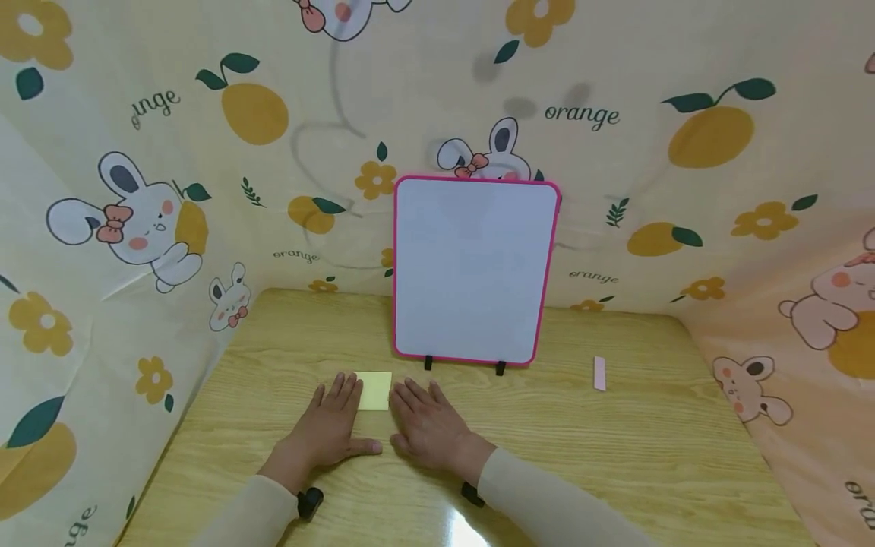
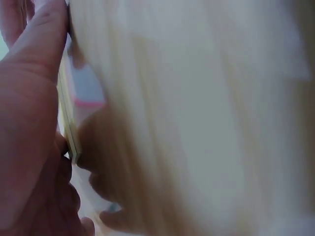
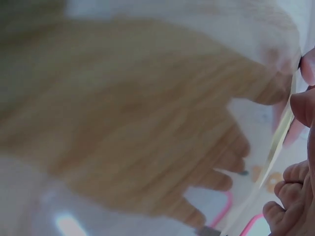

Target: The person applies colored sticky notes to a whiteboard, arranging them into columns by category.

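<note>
A pale yellow square sticky note [image 1: 374, 391] lies on the wooden table in front of a whiteboard. My left hand [image 1: 326, 427] is spread palm down, its fingertips over the note's left edge and its thumb stretched out below. On the other side, my right hand [image 1: 432, 427] rests palm down with its fingertips right at the note's right edge. Both hands have fairly straight fingers. In the left wrist view, my left hand [image 2: 29, 118] fills the left side beside the glossy tabletop. The right wrist view shows only part of my right hand [image 3: 295, 191].
The pink-framed whiteboard [image 1: 472, 273] stands upright on small black feet [image 1: 500, 368] behind the hands. A small pink strip [image 1: 599, 374] lies to the right on the table [image 1: 615, 441]. A printed cloth [image 1: 437, 91] with rabbits and oranges walls in the back and sides.
</note>
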A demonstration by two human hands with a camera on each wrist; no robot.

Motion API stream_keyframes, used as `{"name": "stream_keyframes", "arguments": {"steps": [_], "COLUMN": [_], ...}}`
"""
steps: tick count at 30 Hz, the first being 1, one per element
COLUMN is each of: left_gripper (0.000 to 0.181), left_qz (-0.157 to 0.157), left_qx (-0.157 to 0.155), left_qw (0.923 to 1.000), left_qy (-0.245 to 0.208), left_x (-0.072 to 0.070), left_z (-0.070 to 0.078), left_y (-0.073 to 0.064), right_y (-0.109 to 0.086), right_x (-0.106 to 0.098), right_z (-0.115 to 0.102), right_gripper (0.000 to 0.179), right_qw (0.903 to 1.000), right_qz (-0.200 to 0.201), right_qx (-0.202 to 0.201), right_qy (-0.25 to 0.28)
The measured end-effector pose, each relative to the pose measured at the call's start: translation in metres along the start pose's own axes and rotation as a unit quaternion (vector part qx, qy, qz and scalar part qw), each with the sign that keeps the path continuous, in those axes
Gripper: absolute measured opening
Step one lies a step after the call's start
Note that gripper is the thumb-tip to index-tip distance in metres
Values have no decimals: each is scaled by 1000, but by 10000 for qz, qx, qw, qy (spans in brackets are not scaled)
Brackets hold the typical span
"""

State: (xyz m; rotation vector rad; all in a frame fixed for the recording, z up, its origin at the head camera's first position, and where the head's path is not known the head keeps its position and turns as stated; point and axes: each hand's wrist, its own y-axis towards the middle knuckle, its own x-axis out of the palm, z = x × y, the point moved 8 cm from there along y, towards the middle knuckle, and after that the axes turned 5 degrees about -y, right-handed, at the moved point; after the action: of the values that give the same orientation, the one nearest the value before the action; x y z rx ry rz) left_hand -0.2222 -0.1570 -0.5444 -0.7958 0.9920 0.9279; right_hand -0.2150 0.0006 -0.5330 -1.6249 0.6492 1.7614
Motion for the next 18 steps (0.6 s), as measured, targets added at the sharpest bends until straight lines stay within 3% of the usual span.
{"name": "stream_keyframes", "arguments": {"steps": [9, 18], "left_gripper": [124, 123], "left_qz": [-42, -212], "left_qx": [163, 482], "left_qw": [9999, 9986], "left_qy": [20, 1], "left_x": [16, 25], "left_z": [43, 83], "left_y": [13, 25], "right_y": [-17, -45], "right_x": [7, 10], "right_z": [19, 48], "right_gripper": [67, 61], "right_qw": [9997, 9991], "right_qz": [-148, 35], "right_qx": [-6, 66], "right_qy": [179, 416]}}
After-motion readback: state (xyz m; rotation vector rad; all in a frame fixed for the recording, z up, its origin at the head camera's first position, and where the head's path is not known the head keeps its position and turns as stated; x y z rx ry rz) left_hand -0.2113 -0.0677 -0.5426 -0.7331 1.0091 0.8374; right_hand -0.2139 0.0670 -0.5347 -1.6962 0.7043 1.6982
